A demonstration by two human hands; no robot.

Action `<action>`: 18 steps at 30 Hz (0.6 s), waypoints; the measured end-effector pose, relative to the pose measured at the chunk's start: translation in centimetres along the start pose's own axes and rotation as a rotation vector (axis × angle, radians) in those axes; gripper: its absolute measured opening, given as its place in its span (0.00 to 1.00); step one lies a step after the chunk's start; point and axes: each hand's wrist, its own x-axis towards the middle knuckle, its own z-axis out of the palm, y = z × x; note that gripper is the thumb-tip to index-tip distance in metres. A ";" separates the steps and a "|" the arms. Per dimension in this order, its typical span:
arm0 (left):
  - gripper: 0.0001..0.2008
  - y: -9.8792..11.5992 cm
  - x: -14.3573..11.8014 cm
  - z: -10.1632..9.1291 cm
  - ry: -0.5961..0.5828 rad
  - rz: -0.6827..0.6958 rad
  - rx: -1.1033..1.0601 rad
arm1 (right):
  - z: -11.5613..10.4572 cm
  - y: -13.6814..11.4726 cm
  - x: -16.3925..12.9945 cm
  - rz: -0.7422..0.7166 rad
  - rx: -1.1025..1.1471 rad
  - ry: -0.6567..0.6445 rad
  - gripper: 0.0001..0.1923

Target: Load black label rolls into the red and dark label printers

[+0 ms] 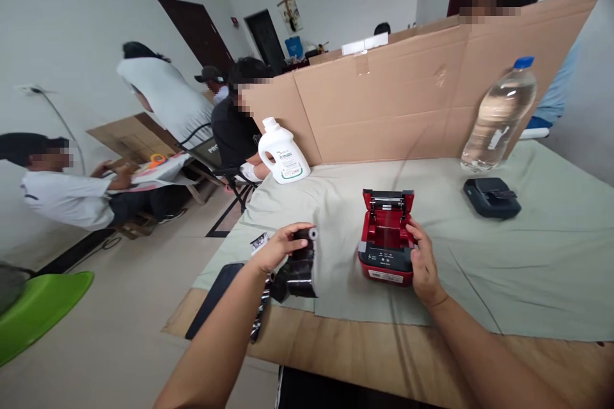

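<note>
My left hand (284,246) is closed on a roll of shiny black ribbon film (303,273), whose pale core end shows at the top. A length of the film hangs down over the cloth, and more black film (260,313) lies crumpled beside it at the left. Farther right, a small red and black printer (385,259) stands on the table with its lid raised and its inside showing. My right hand (426,268) holds the printer's right side, fingers along the wall and rim. A white label is on the printer's front.
A dark flat object (215,297) lies at the table's left edge. A white jug (284,156) stands at the back left, a water bottle (501,115) at the back right before a dark device (492,198). A cardboard screen (384,102) lines the back. Several people sit beyond.
</note>
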 end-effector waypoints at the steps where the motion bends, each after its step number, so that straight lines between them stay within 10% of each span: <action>1: 0.25 -0.5 -0.3 -2.2 0.026 -0.033 0.076 | 0.0 0.0 0.0 -0.004 -0.003 0.004 0.23; 7: 0.23 -4.5 -0.1 -9.2 0.131 -0.079 0.720 | 0.0 0.2 -0.1 -0.019 -0.040 0.009 0.21; 14: 0.31 -5.6 -0.4 -3.7 0.364 0.044 1.394 | -0.3 -0.1 0.0 -0.010 -0.040 -0.010 0.20; 18: 0.31 -5.4 0.0 -1.1 0.106 0.162 1.349 | -0.2 -0.1 0.0 -0.012 -0.049 -0.010 0.20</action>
